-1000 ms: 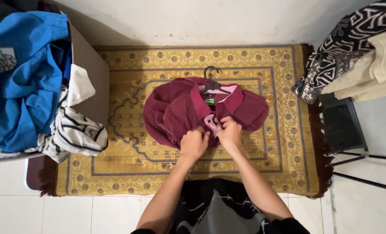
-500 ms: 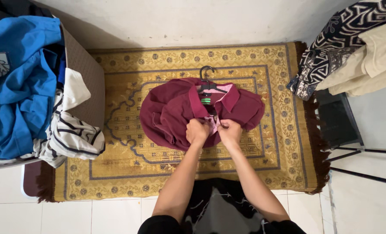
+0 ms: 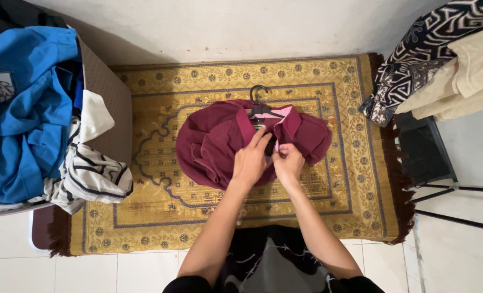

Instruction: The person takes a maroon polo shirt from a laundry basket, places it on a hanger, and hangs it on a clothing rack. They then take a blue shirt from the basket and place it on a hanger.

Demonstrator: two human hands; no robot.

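Note:
A maroon collared shirt (image 3: 209,141) lies bunched on a yellow patterned rug (image 3: 160,217), hung on a black hanger (image 3: 259,100) whose hook points toward the wall. Both hands meet at the shirt's front opening just below the collar. My left hand (image 3: 250,160) pinches the left edge of the placket, fingers pointing up toward the collar. Touching it on the right, my right hand (image 3: 288,163) grips the other edge of the placket. The spot between the fingertips is hidden by the hands.
A box (image 3: 103,103) at the left is heaped with clothes: a blue garment (image 3: 24,114) and a white striped one (image 3: 92,173). At the right, patterned black-and-white cloth (image 3: 415,59) and cream cloth (image 3: 464,76) hang over a black stand (image 3: 426,154). White floor tiles (image 3: 458,249) surround the rug.
Both hands have crept a little up the shirt front toward the collar, staying together on the placket. The shirt and hanger lie as before.

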